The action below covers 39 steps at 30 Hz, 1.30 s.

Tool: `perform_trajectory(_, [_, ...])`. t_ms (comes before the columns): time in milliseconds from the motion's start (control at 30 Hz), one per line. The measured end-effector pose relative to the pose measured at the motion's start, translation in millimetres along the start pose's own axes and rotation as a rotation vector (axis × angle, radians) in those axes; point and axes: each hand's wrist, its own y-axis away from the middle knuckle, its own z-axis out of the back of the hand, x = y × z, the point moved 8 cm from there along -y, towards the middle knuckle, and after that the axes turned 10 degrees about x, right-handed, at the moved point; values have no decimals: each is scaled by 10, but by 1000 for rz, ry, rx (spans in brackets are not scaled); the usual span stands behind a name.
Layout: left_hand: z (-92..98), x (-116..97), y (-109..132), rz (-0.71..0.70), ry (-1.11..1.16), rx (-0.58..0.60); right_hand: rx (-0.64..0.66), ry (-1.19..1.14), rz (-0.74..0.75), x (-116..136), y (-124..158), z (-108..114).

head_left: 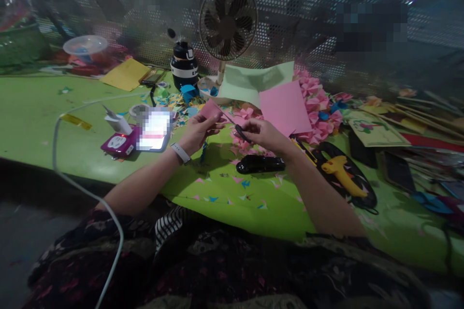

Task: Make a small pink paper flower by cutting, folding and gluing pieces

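A: In the head view, where are the hands, and what do they hold?

B: The left hand [199,130] is in front of the fan [228,21], a little to its left, pinching a small pink paper [209,109] between thumb and fingers. The right hand [261,133], in front of the fan and to its right, has its fingers closed around the black handles of the scissors [241,133].

A: Are the blades cutting?

B: They point at the small pink paper's right edge. I cannot tell whether they bite into it.

A: What lies close by?

B: To the right of the fan and nearer the person, a larger pink sheet [284,106] lies against a heap of pink folded pieces [314,94]. A pale green sheet [250,82] spreads just in front of the fan. Much nearer the person, right of the fan, rests a glossy black object [260,164], perhaps a stapler.

A: And left of the fan?

B: A dark bottle [184,70] with a white band, then, closer to the person, a lit screen [154,130], its content blurred.
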Motion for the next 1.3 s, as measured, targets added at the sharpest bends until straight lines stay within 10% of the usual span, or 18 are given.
perform_trajectory(1300, [188, -65, -85, -88, -42, -57, -15, -67, -19, -26, -3, 23])
